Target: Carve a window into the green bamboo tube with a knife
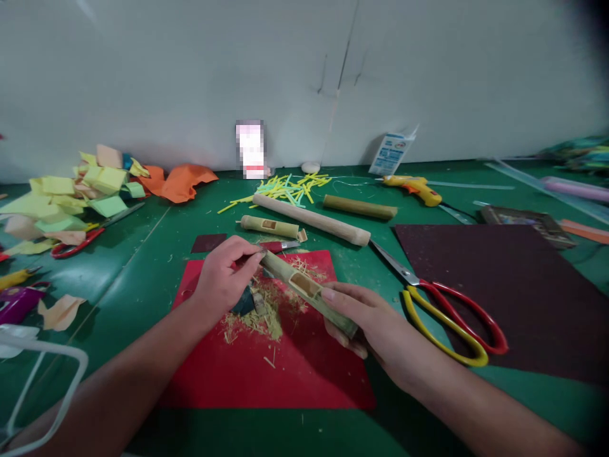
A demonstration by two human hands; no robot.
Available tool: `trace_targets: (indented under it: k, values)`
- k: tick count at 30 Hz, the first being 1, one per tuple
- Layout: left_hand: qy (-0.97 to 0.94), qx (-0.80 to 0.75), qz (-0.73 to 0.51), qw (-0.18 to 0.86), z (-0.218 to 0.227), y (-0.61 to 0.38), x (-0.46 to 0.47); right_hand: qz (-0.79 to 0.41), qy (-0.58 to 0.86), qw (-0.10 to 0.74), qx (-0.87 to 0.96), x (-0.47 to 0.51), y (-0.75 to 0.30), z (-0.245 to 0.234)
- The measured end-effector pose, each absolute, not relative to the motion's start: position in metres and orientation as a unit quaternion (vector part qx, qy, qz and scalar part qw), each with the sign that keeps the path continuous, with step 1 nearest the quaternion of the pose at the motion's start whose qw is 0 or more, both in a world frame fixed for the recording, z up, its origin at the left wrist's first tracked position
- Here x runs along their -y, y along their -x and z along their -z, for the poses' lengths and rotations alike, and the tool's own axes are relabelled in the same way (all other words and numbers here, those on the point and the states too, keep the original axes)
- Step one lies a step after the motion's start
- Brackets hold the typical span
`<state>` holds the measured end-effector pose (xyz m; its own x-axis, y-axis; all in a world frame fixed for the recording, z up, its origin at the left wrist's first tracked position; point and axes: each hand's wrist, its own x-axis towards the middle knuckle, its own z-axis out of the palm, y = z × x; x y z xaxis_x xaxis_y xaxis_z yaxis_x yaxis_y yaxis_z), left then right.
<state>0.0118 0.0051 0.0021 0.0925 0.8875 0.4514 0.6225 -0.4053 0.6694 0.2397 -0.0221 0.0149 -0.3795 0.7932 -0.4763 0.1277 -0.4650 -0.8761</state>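
Observation:
My right hand (364,317) is wrapped round the near end of a green bamboo tube (285,270), which has a rectangular slot cut in its upper side. At the tube's far end, my left hand (226,276) is closed with thumb and forefinger pinched together; whether a small piece is also between them is hidden. The tube is tilted above a red sheet (228,381), where shavings (273,324) and a dark wrapped object (245,301) lie. Just beyond is a red-handled knife (278,246). A smaller slotted bamboo piece (280,227) rests farther back.
Large red-and-yellow scissors (451,317) lie right, partly on a dark sheet (533,304). Behind are a pale wooden stick (311,219), another bamboo length (360,207), yellow strips (295,187) and a yellow glue gun (413,188). Paper pieces (71,197) are heaped left; a white frame (76,374) stands front left.

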Motion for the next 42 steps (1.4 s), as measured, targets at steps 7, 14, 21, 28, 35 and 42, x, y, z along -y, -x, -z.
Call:
trace_targets:
  k: [7,14,21,28,35,42]
  values:
    - [-0.771,-0.501,-0.375,0.118,0.005,-0.008,-0.009,-0.712,0.479,0.218,0.465,0.024,-0.239,-0.014]
    - [-0.781,-0.499,-0.345,0.148,0.011,-0.008,-0.013,-0.689,0.524,0.185,0.466,0.024,-0.237,-0.015]
    - [-0.785,-0.507,-0.324,0.150,0.012,-0.008,-0.013,-0.569,0.539,0.164,0.598,0.023,-0.239,-0.016]
    - [-0.783,-0.499,-0.337,0.156,0.012,-0.004,-0.017,-0.325,0.601,0.154,0.714,0.020,-0.246,-0.013]
    - [-0.777,-0.505,-0.327,0.184,0.012,0.001,-0.015,-0.292,0.605,0.132,0.729,0.014,-0.252,-0.019]
    - [-0.787,-0.497,-0.328,0.161,0.008,0.005,-0.013,-0.268,0.596,0.098,0.751,0.005,-0.260,-0.013]
